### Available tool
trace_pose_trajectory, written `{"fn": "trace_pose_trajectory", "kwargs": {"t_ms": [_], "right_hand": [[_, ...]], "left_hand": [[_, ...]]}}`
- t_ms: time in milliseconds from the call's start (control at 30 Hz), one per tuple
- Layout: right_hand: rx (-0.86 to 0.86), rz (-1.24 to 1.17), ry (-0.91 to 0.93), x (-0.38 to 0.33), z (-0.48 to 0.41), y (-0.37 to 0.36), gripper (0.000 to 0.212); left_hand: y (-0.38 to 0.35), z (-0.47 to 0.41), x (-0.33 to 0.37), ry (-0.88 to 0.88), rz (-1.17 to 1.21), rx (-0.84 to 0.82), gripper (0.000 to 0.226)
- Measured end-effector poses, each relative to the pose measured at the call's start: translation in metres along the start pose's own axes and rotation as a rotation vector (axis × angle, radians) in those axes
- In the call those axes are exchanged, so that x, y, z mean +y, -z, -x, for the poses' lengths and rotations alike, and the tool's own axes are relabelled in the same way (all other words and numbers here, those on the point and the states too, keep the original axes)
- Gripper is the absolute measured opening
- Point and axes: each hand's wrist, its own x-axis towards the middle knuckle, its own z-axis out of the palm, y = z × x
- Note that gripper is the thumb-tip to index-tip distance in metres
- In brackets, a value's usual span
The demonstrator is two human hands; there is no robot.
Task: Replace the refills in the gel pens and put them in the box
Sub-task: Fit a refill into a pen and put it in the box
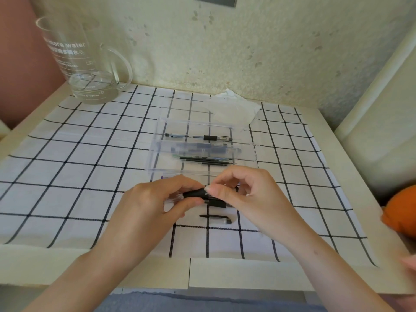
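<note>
Now the left hand [155, 199] pinches the gel pen [195, 194] by its black grip, the right hand [243, 190] its other end; a slipped twist could scatter parts.

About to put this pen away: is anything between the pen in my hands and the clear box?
Nothing visible. The black-gripped gel pen in the left hand and right hand is just before the clear plastic box; only black-checked white cloth between.

Black-gripped gel pen [194, 194] between left hand [155, 199] and right hand [245, 192], over checked cloth [78, 165], clear box [154, 154] just beyond.
</note>
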Motion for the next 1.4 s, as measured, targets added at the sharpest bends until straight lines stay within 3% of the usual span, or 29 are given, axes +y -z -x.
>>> {"fn": "trace_pose_trajectory", "kwargs": {"t_ms": [33, 200, 367, 500, 633, 800, 967, 1100, 1400], "right_hand": [[-0.007, 0.008, -0.004, 0.0, 0.0, -0.001, 0.003], [-0.053, -0.031, -0.017, 0.0, 0.0, 0.003, 0.017], [-0.033, 0.026, -0.024, 0.004, 0.001, 0.002, 0.003], [-0.043, 0.011, -0.032, 0.002, 0.001, 0.005, 0.017], [-0.028, 0.014, -0.033, 0.003, 0.002, 0.004, 0.003], [-0.042, -0.014, -0.048, 0.005, 0.0, 0.005, 0.021], [-0.037, 0.011, -0.025, 0.004, 0.0, 0.003, 0.002], [-0.029, -0.003, -0.041, 0.005, 0.0, 0.005, 0.016], [0.025, 0.122, -0.034, 0.005, 0.001, 0.021, 0.001]], "left_hand": [[-0.001, 0.0, -0.001, -0.004, -0.008, -0.005, 0.024], [-0.001, 0.0, -0.002, -0.012, 0.004, -0.005, 0.03], [-0.003, 0.0, -0.004, 0.013, -0.002, -0.007, 0.029], [-0.003, 0.0, -0.004, 0.026, 0.016, -0.007, 0.033], [-0.004, 0.0, -0.003, 0.032, 0.012, -0.003, 0.03], [-0.004, -0.001, -0.003, 0.032, 0.012, -0.004, 0.032], [-0.004, 0.0, -0.003, 0.04, -0.007, -0.005, 0.027], [-0.004, -0.001, -0.003, 0.049, -0.004, -0.002, 0.028], [0.0, -0.001, 0.001, 0.06, -0.026, 0.034, 0.025]]}}
